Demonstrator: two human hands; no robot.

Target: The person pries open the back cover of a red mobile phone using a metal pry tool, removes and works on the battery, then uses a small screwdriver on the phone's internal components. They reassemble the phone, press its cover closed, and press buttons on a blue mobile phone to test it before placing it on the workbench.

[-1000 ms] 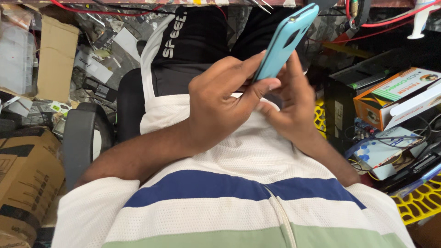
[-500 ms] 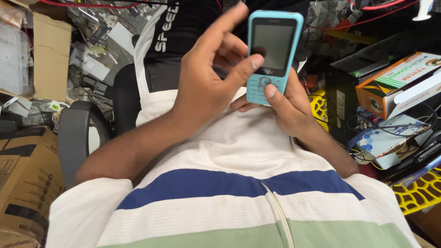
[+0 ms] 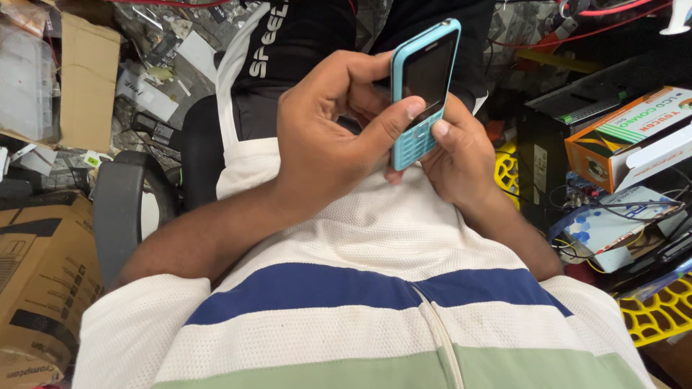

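Note:
Both my hands hold a light blue keypad phone over my lap, its dark screen turned toward me and tilted a little to the right. My left hand wraps the phone's left side, its thumb lying across the lower edge of the screen. Under the phone's lower right, my right hand cups it, thumb resting on the keypad. My white shirt with a navy and a pale green stripe fills the lower view.
A black chair armrest stands at my left, with cardboard boxes beside it. At right lie an orange-and-white box, a black device, tangled cables and yellow plastic crates. The floor ahead is littered with scraps.
The phone went from back-facing and tilted to screen-facing me, then sank slightly and tilted right. My left thumb now lies on the screen's lower edge, my right thumb on the keys.

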